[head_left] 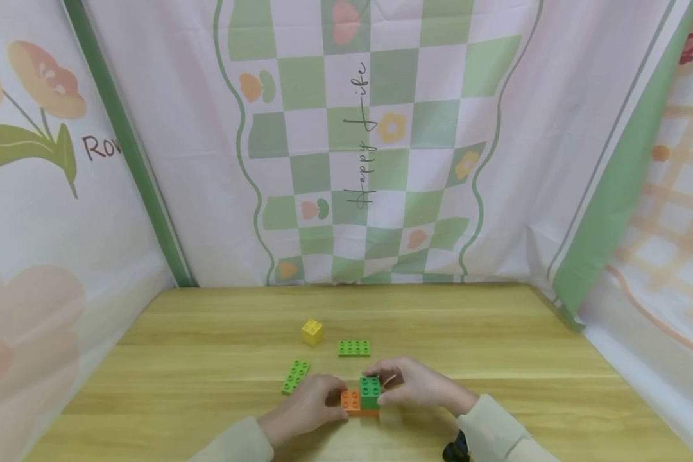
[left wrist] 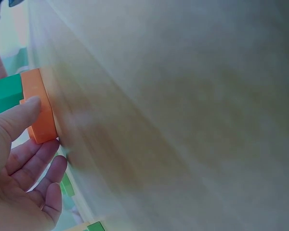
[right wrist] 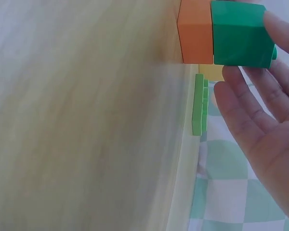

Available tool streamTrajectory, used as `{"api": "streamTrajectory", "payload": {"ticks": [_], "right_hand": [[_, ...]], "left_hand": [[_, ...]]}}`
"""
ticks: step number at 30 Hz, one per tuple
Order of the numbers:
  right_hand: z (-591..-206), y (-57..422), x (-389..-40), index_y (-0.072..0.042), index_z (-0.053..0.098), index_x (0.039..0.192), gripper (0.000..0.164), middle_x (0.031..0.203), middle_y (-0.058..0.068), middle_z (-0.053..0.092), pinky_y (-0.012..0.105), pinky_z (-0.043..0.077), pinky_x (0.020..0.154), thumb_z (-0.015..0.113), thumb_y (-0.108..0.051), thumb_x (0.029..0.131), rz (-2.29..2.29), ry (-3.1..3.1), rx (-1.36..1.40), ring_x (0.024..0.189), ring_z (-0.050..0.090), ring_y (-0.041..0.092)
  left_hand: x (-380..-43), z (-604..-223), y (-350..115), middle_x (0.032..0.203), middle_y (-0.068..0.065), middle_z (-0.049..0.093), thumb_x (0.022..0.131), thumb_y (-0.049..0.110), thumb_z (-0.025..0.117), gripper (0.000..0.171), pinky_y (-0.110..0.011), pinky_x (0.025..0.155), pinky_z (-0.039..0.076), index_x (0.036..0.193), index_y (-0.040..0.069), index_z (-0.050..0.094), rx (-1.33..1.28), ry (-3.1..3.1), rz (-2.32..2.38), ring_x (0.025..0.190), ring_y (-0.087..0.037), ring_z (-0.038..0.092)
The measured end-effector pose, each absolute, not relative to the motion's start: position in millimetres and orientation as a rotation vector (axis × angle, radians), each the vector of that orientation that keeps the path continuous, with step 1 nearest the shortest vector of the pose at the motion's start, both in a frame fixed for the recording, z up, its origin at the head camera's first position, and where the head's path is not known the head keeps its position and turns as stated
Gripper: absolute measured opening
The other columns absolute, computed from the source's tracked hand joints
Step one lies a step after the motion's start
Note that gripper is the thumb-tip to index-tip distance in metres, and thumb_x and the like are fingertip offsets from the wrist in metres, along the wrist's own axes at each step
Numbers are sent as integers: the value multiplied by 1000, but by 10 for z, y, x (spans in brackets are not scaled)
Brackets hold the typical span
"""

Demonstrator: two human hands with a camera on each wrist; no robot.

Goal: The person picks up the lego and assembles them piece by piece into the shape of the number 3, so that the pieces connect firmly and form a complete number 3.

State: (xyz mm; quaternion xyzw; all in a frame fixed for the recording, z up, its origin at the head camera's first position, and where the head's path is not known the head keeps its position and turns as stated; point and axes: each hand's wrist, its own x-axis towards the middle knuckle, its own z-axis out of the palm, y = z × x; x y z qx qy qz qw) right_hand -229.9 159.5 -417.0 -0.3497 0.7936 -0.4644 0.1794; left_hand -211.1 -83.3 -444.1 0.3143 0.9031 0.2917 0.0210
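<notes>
An orange building brick [head_left: 350, 400] lies on the wooden table close in front of the person. On its right half sits a taller green brick [head_left: 370, 393], studs up. The left hand [head_left: 307, 405] holds the orange brick at its left end; in the left wrist view the thumb presses its near side and fingertips meet its end. From the right, the right hand [head_left: 420, 386] pinches the green brick between thumb and fingers. In the right wrist view the green brick [right wrist: 242, 34] stands flush against the orange brick [right wrist: 196, 32].
A light green flat plate brick [head_left: 296, 376] lies just beyond the left hand, and a second plate brick [head_left: 354, 348] lies farther back. Behind them stands a yellow brick [head_left: 312, 332]. A black object [head_left: 456, 447] is beside the right sleeve. Printed curtains [head_left: 202, 192] enclose the table [head_left: 468, 321].
</notes>
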Motion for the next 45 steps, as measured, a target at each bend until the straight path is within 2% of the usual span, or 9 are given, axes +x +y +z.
{"api": "streamTrajectory", "payload": {"ticks": [5,11,17,20,25,38,45], "right_hand": [[-4164,1612,-2307,6,49,126,53,113,9,59,31,47,84,70,-12,81,-1308,2229,-987,95,58,19],[-4095,1654,-2333,5,47,128,51,115,13,58,30,46,86,66,-14,84,-1346,2187,-972,100,56,26],[-4036,1686,-2400,6,46,127,50,115,23,55,39,45,89,65,-13,85,-1391,2213,-999,103,53,36],[-4030,1699,-2447,7,44,128,51,116,24,53,38,45,88,65,-11,85,-1412,2228,-1010,103,52,39],[-4018,1708,-2509,9,44,129,51,115,25,53,33,46,85,65,-9,85,-1437,2258,-989,102,52,40],[-4045,1742,-2657,8,44,128,52,114,26,53,36,47,85,66,-8,85,-1427,2356,-961,101,54,39],[-4069,1751,-2732,4,44,131,54,117,24,53,37,47,83,67,-12,84,-1407,2388,-862,102,54,34]], "left_hand": [[-2109,-4437,-836,98,6,65,73,26,77,33,-25,80,46,101,11,68,980,2802,903,89,-5,57],[-2111,-4441,-837,97,6,65,73,26,77,33,-25,80,46,101,11,68,969,2796,907,89,-5,57],[-2107,-4434,-835,98,5,65,73,26,77,34,-25,80,46,101,10,68,961,2799,910,89,-6,57],[-2102,-4427,-835,98,5,65,73,26,77,34,-26,80,46,101,10,68,956,2799,910,89,-6,57],[-2098,-4419,-833,99,5,65,73,25,77,34,-26,81,46,102,10,67,937,2790,912,90,-6,57],[-2085,-4410,-829,101,4,65,72,28,77,38,-26,82,46,104,11,67,916,2785,899,92,-7,57],[-2086,-4404,-826,100,3,65,72,27,77,37,-26,81,46,103,10,67,916,2791,901,91,-7,58]]}}
